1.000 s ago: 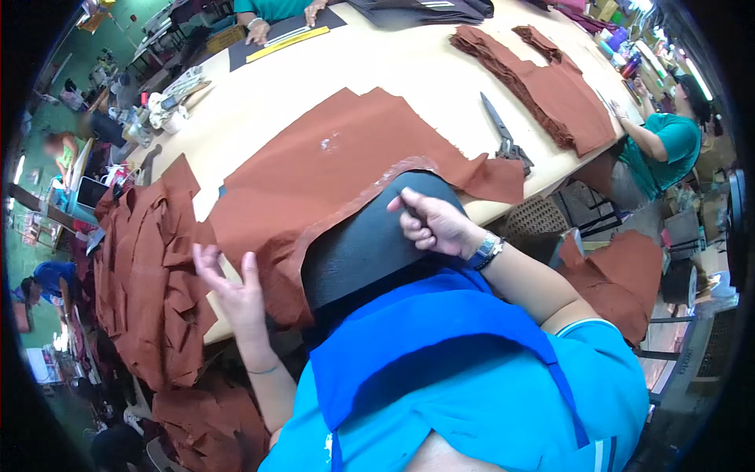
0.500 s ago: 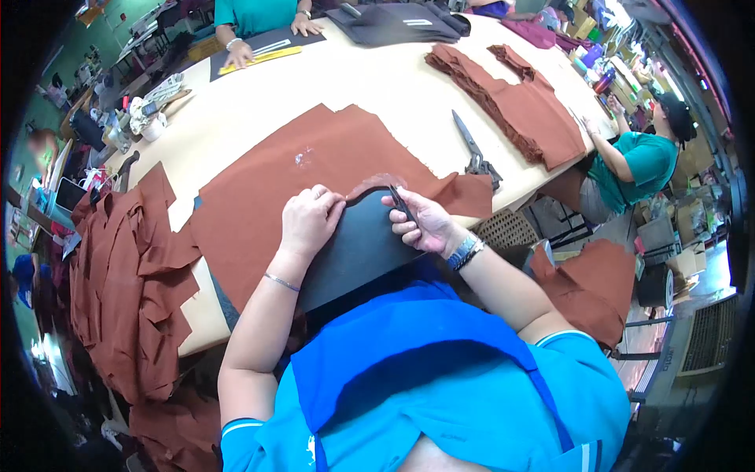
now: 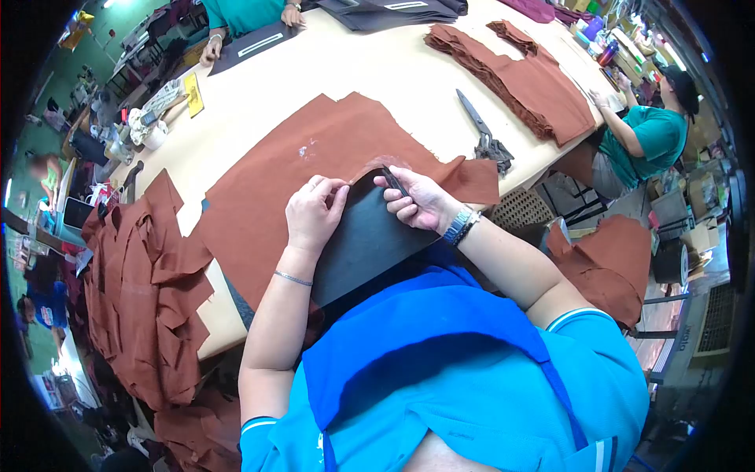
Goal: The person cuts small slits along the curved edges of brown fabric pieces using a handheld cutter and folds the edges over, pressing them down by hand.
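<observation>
Reddish-brown fabric [image 3: 275,165] lies on the pale table, and a dark, smooth panel [image 3: 370,236] with a curved top rests against it on my side. My left hand [image 3: 314,212] pinches the fabric's edge at the left of the panel's curve. In my right hand [image 3: 417,200] is a small dark tool [image 3: 395,181], its tip at the top of the curve. What kind of tool it is cannot be made out. Faint whitish marks show on the fabric beside the tip.
Large dark shears [image 3: 480,126] lie right of the fabric. Brown fabric stacks [image 3: 550,86] sit at the back right, crumpled brown fabric [image 3: 145,283] hangs at the left. One person [image 3: 244,16] works across the table, another [image 3: 649,138] at the right.
My left hand has come from open at the left to the fabric's edge, beside my right hand. Across the table, the yellow strip has moved from the dark sheet to the left.
</observation>
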`<control>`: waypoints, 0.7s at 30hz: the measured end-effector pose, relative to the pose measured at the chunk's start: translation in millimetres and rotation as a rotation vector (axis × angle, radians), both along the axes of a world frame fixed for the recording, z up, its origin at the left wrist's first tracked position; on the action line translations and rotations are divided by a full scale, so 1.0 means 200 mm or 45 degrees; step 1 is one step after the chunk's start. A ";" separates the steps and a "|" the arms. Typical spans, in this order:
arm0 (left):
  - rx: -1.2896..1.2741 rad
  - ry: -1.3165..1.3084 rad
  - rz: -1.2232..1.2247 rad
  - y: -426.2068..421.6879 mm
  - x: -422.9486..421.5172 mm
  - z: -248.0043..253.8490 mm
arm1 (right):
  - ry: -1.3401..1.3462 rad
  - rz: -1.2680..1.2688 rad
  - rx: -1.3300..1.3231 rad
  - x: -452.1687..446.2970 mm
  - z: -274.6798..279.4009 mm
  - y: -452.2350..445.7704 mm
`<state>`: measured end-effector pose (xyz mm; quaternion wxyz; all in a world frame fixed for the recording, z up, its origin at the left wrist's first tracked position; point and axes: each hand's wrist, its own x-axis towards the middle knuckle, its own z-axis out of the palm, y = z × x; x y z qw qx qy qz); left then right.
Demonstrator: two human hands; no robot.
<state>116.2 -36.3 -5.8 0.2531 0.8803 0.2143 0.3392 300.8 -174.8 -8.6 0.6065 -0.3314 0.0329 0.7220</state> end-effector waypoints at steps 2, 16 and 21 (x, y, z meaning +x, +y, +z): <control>0.009 0.003 0.001 0.00 0.00 0.00 | -0.037 -0.037 0.004 0.00 -0.01 0.00; 0.004 0.015 0.007 0.00 0.00 0.00 | -0.131 -0.078 -0.030 -0.04 -0.02 0.01; 0.019 -0.020 0.009 0.01 0.00 -0.02 | -0.136 -0.074 -0.034 -0.07 0.02 -0.04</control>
